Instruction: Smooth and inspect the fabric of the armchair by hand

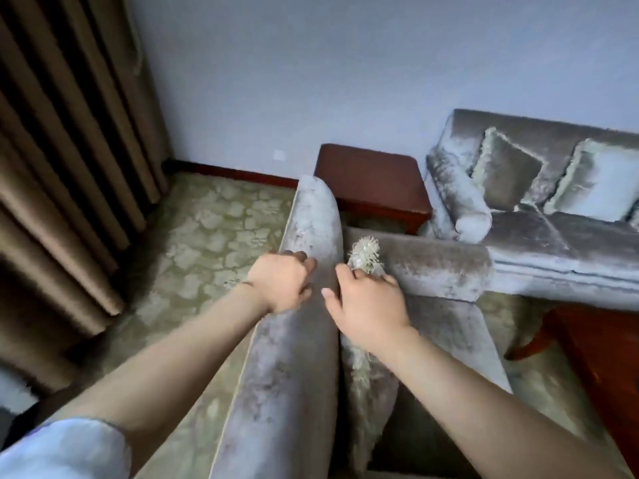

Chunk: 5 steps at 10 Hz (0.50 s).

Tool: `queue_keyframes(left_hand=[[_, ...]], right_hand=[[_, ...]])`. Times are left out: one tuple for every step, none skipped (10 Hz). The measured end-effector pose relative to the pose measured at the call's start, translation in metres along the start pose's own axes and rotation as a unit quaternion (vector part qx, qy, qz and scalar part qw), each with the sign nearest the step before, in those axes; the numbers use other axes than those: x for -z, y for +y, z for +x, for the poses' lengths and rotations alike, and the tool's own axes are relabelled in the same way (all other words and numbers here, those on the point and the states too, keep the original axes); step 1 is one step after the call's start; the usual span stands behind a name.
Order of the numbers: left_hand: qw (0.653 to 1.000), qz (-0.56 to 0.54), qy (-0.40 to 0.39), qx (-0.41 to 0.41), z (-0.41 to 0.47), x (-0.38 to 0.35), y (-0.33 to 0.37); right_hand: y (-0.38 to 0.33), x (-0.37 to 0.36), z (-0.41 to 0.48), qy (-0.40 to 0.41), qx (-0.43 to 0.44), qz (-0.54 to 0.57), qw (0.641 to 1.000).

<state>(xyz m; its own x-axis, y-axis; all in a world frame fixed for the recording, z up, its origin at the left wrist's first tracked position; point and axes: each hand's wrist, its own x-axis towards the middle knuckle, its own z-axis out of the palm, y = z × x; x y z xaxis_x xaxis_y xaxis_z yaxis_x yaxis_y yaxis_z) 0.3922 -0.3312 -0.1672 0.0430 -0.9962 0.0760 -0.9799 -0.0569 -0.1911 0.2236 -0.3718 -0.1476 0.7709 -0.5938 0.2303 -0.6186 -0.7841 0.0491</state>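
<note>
I look down over the back of a grey velvet armchair (311,219). My left hand (281,281) rests on the top edge of the backrest, fingers curled over the fabric. My right hand (368,309) is just to its right, holding the top of a fringed cushion (364,257) that stands against the inside of the backrest. The chair's far armrest (439,267) runs to the right, and the seat (463,340) lies below it.
A dark wooden side table (373,181) stands behind the armchair. A matching grey sofa (553,243) with cushions is at the right. Brown curtains (62,167) hang at the left over patterned carpet (214,229). Another wooden table (601,357) sits at the right edge.
</note>
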Motion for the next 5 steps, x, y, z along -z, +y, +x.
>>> queue_keyframes(left_hand=[[0.998,0.024,0.061,0.021,0.002,0.097,0.008],[0.987,0.054,0.14,0.059,-0.004,0.203,0.005],[0.966,0.107,0.215,0.097,-0.018,0.296,-0.002],[0.94,0.158,0.271,0.135,-0.042,0.376,-0.005],[0.911,0.193,0.331,0.153,-0.062,0.431,-0.002]], right_hand=[[0.012,0.08,0.021,0.09,0.049,0.004,0.995],[0.023,0.174,0.047,0.191,0.063,0.004,0.98],[0.03,0.258,0.059,0.269,0.075,0.002,0.96],[0.038,0.331,0.066,0.34,0.081,-0.023,0.937],[0.039,0.387,0.067,0.39,0.077,-0.023,0.917]])
